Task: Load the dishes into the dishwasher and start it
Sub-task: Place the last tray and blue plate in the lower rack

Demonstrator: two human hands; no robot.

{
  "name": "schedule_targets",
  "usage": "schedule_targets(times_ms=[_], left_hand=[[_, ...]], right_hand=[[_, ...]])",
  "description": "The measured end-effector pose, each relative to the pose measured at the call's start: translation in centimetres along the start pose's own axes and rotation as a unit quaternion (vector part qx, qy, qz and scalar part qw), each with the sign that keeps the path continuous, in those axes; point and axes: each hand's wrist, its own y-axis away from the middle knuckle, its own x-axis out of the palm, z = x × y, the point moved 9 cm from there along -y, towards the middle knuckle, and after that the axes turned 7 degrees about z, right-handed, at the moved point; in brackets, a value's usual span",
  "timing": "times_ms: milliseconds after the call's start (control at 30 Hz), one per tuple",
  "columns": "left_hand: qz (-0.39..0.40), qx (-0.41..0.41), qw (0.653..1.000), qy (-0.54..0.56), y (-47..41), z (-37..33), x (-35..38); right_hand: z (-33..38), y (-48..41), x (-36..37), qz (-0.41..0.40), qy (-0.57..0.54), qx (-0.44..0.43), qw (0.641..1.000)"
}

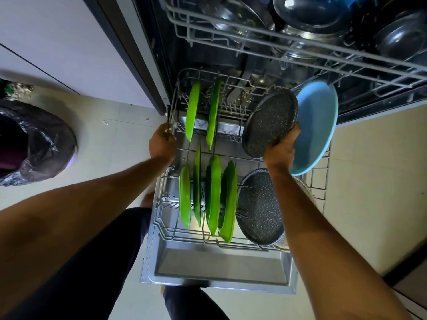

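Open dishwasher door [219, 266] down flat, brushed steel inner face, shallow rectangular recess. Lower rack [182, 234] pulled out over it, pale coated wire grid w/ upright tines.

Left hand [163, 144] clamped on rack's left top rail, fingers curled round the wire. Right hand [280, 146] closed on lower rim of a speckled pan [270, 122]: round, dark grey, granite-look non-stick, tilted up on edge at rack's right rear. Just behind it, touching or nearly (can't tell), a pale blue plate [316, 125], smooth matte, round, leaning against rack's right side.

In the rack: two green plates [193, 112] on edge in rear row, glossy plastic-looking, well apart from each other. Front row: four more green plates [212, 195], standing close together, thin rims up. Beside them on the right, second speckled pan [258, 209], same finish, leaning inner face up, partly under right forearm.

Upper rack [288, 49] also slid out, white wire, packed w/ steel vessels [235, 17]: shiny round bowls and pots, dark in shadow, exact count unclear.

Floor [120, 144] pale glossy tile. Bin w/ crinkled black liner [34, 144] at left, well apart from the machine.
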Motion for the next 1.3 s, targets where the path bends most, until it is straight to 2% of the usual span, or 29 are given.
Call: schedule_targets(times_ms=[267, 467, 567, 633, 833, 1000, 1200, 1300], left_hand=[[0.007, 0.009, 1.000, -0.015, 0.2, -0.2, -0.2], [0.020, 0.006, 1.000, -0.015, -0.1, -0.3, -0.4], [0.024, -0.007, 0.999, -0.024, -0.2, -0.3, -0.6], [0.029, -0.022, 0.999, -0.026, 0.0, -0.4, -0.8], [0.022, -0.041, 0.998, -0.048, 0.1, -0.7, -0.6], [0.005, -0.037, 0.998, -0.057, 0.2, -0.7, -0.3], [-0.002, -0.019, 0.998, -0.055, 0.4, -0.7, -0.2], [-0.002, -0.023, 0.999, -0.042, 0.0, -0.3, 0.0]], right_hand=[[-1.0, 0.6, 0.6, -0.010, 0.015, 0.020, 1.000], [0.7, 1.4, -3.5, -0.107, -0.011, -0.015, 0.994], [0.4, 1.8, -6.3, -0.132, -0.063, -0.005, 0.989], [0.5, 2.1, -8.1, -0.141, -0.045, -0.018, 0.989], [0.8, 2.3, -7.8, -0.116, 0.006, -0.070, 0.991], [-1.6, 2.2, -6.1, -0.112, -0.025, 0.001, 0.993], [-3.9, 3.3, -3.5, -0.038, 0.014, -0.022, 0.999], [-3.8, 3.6, -3.6, -0.061, -0.004, -0.017, 0.998]])
